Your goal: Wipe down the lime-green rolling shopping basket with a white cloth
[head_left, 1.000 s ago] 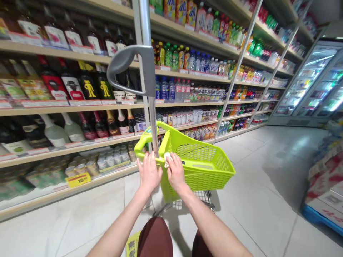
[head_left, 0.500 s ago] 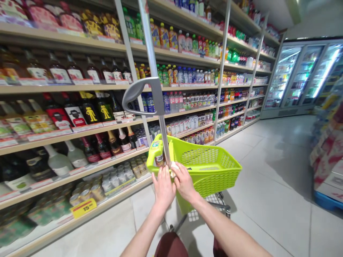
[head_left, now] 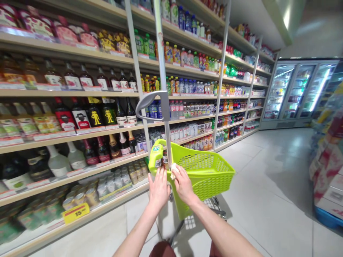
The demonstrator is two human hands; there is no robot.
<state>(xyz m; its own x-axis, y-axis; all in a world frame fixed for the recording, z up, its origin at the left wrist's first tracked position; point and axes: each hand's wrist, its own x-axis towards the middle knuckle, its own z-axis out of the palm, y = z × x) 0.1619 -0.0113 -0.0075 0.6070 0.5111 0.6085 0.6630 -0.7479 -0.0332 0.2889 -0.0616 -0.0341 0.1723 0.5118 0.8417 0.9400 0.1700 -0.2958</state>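
Observation:
A bright green shopping cart (head_left: 209, 178) stands before me, its near edge under my hands. My left hand (head_left: 158, 189) has its fingers stretched out, tips at the cart's near rim, holding nothing that I can see. My right hand (head_left: 184, 185) pinches a crumpled white cloth or tissue (head_left: 174, 172) against the rim, by the foot of a metal pole (head_left: 168, 142). Partway up that pole sits a grey looped handle (head_left: 164, 105). Dark-labelled containers (head_left: 165, 157) show in the cart's near section, beside its green push handle (head_left: 155, 154), partly covered by the cart.
Long shelves (head_left: 107, 93) of bottles and cans run along the left. A yellow price sign (head_left: 76, 213) hangs on the lowest shelf. Glass-door fridges (head_left: 300, 89) stand at the far end. Stacked goods on a blue pallet (head_left: 328, 217) border the pale tiled floor (head_left: 273, 185) on the right.
My left hand has moved slightly away from my right, leaving a gap between them. The white cloth shows more clearly in my right hand. The view has shifted a little, lowering the handle in frame.

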